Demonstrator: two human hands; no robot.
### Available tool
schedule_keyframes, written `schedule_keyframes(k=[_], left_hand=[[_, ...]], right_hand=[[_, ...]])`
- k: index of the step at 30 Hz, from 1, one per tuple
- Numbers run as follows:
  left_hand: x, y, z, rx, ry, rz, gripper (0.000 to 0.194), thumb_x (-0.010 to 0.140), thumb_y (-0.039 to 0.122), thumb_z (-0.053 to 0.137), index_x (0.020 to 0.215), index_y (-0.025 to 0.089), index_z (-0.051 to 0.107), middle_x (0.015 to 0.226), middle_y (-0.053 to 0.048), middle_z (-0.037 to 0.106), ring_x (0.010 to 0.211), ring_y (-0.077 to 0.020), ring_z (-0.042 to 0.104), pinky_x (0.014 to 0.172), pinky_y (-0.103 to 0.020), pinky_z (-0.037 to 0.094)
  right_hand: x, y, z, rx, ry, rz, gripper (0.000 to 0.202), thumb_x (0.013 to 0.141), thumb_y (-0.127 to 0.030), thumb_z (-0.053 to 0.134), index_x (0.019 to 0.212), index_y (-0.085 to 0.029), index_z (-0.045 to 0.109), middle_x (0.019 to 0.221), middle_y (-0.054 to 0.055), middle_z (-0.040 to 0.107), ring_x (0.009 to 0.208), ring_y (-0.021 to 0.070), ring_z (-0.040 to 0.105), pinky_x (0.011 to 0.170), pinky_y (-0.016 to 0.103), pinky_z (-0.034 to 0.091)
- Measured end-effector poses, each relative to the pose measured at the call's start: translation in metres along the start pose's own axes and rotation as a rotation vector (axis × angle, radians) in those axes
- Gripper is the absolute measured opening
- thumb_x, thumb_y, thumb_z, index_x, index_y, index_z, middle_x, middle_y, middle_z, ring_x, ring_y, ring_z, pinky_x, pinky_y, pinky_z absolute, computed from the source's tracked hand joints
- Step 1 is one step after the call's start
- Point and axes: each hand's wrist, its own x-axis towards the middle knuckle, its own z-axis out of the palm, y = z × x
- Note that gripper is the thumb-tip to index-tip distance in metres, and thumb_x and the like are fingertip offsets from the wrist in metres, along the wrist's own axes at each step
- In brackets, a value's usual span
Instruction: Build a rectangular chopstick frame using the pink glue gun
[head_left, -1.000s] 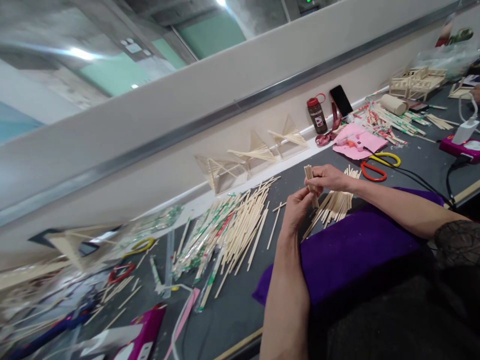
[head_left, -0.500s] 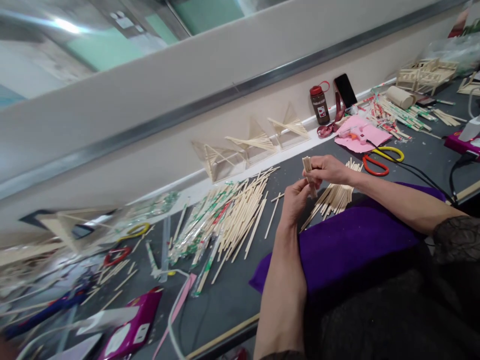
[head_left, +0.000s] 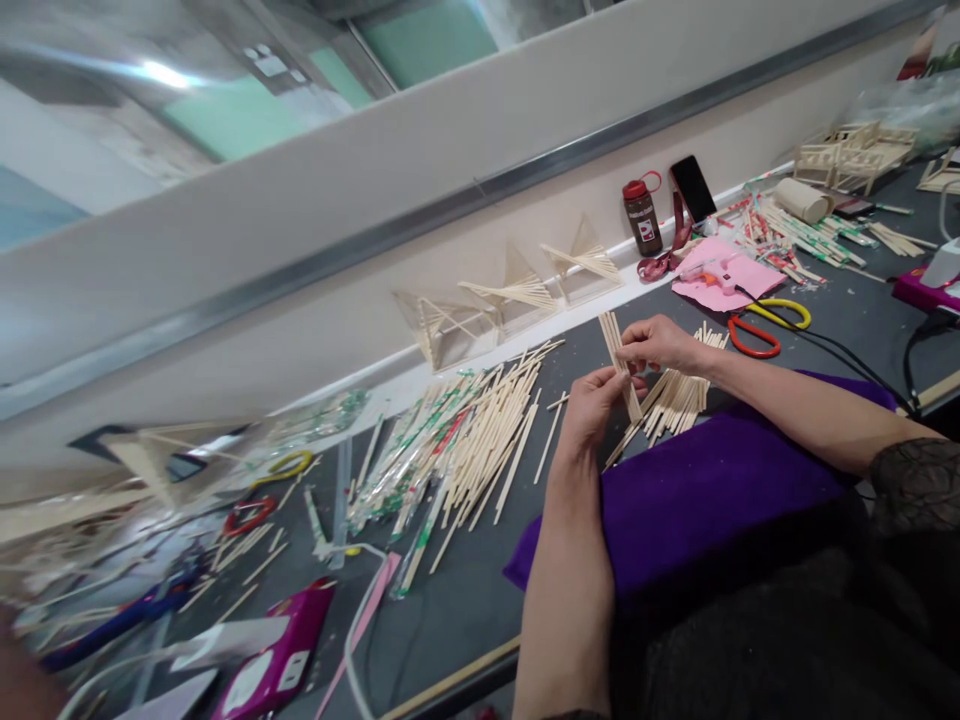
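Both my hands meet around a small bundle of wooden sticks [head_left: 610,335], its upper ends spread slightly like a fan. My left hand [head_left: 596,400] grips it lower down, fingers closed. From the right, my right hand [head_left: 654,345] pinches the same sticks near their middle. Just behind and right of my hands lies a loose pile of bare sticks [head_left: 679,400] on the dark table [head_left: 465,600]. A larger heap of sticks [head_left: 491,440], some in green-printed wrappers, spreads to the left. A purple cloth [head_left: 697,490] lies below my forearms.
Scissors with red and yellow handles [head_left: 754,337] and a glue gun on pink paper [head_left: 716,290] are at the right. A bottle [head_left: 642,220] and phone [head_left: 693,188] stand by the wall, near stick models [head_left: 517,290]. A person's blurred hand [head_left: 26,660] shows far left.
The sticks between my hands, earlier in a tight upright bundle, now lean and spread slightly at the top. The view has shifted a little.
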Motion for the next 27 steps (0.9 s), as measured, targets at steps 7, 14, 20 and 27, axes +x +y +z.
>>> schedule_keyframes(k=[7,14,20,27], left_hand=[[0.000,-0.001,0.002,-0.034,0.016,-0.042,0.055,0.045,0.053,0.094,0.077,0.013,0.074,0.073,-0.009,0.075,0.064,-0.0201,0.070,0.063,-0.031,0.055],[0.000,0.012,-0.021,-0.192,0.282,0.130,0.055,0.044,0.044,0.094,0.085,0.016,0.072,0.073,-0.004,0.076,0.065,-0.0185,0.072,0.064,-0.029,0.058],[0.000,0.015,-0.027,-0.243,0.343,0.183,0.036,0.060,0.036,0.085,0.087,0.017,0.070,0.076,-0.003,0.076,0.068,-0.0182,0.074,0.062,-0.027,0.059],[-0.002,0.017,-0.026,-0.243,0.352,0.193,0.033,0.064,0.034,0.085,0.088,0.016,0.072,0.078,-0.005,0.077,0.071,-0.0196,0.074,0.066,-0.029,0.060]], right_hand=[[0.002,0.005,-0.001,-0.002,-0.047,0.015,0.017,0.080,-0.014,0.064,0.063,-0.014,0.061,0.050,-0.004,0.058,0.043,0.0047,0.048,0.041,0.017,0.035],[0.003,-0.005,-0.042,-0.321,0.031,-0.121,0.018,0.090,-0.022,0.058,0.088,-0.012,0.072,0.078,0.004,0.070,0.063,0.0094,0.063,0.052,0.019,0.044],[-0.032,-0.003,-0.088,-1.006,-0.398,-0.275,0.056,0.073,-0.005,0.062,0.126,-0.019,0.068,0.131,0.010,0.067,0.115,0.0249,0.063,0.102,0.043,0.048],[-0.027,0.021,-0.079,-1.251,-0.625,-0.268,0.071,0.076,-0.026,0.073,0.145,-0.022,0.056,0.152,0.013,0.051,0.135,0.0320,0.049,0.111,0.048,0.038]])
